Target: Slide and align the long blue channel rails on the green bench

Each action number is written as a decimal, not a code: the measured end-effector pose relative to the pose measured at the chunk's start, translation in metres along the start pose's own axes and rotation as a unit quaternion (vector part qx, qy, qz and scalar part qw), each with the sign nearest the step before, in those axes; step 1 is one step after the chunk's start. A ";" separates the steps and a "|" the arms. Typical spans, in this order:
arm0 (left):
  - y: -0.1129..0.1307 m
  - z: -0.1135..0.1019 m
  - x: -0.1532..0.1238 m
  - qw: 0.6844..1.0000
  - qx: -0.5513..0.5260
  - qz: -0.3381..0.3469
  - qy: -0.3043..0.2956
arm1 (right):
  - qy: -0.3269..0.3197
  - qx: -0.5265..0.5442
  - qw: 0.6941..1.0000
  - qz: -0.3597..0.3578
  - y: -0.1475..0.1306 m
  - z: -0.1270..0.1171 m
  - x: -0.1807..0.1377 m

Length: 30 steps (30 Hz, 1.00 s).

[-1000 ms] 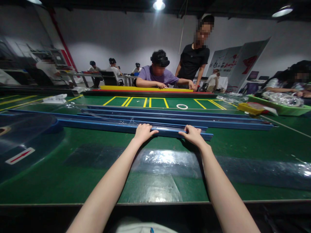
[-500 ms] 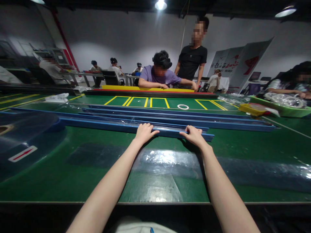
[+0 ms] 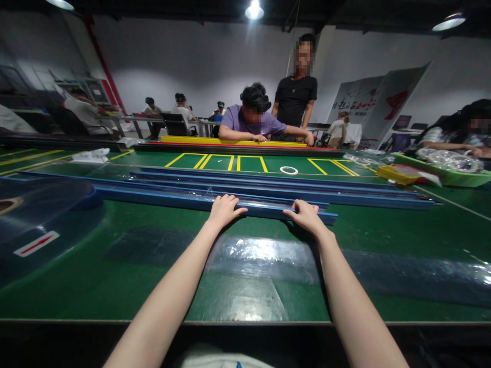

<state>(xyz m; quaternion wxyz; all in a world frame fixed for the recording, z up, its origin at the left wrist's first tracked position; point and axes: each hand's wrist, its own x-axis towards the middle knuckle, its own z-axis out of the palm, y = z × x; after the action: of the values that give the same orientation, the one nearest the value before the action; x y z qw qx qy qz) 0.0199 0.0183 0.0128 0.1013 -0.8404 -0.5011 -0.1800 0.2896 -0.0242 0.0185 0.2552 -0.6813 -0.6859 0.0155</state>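
A wide green worktable (image 3: 76,286) is filling a dim workshop hall. Nearest, a glossy clear plastic sheet (image 3: 264,253) is lying flat on it. Just beyond, the left hand (image 3: 223,209) and right hand (image 3: 307,214) are curling over the near edge of a long, slim blue rail (image 3: 153,198), seemingly steadying it; how firmly they are gripping is unclear. More blue rails (image 3: 268,180) are lying parallel behind. Farther off, a seated person (image 3: 251,120) is working.

Two bare forearms, left hand (image 3: 222,209) and right hand (image 3: 307,215) ungloved, no sleeves, rings or watch.
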 end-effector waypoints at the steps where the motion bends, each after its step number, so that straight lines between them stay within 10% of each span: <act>1: 0.000 0.000 0.001 1.000 -0.001 -0.001 -0.002 | 0.000 -0.002 1.000 0.001 0.000 0.000 0.000; 30: 0.000 0.001 0.003 0.999 0.034 -0.032 -0.017 | -0.002 -0.010 1.000 0.003 0.000 0.000 0.000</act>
<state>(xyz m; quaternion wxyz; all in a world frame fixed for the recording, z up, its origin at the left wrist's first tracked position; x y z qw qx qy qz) 0.0211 0.0210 0.0129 0.1156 -0.8227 -0.5356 -0.1517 0.2893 -0.0244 0.0182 0.2466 -0.6858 -0.6847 0.0110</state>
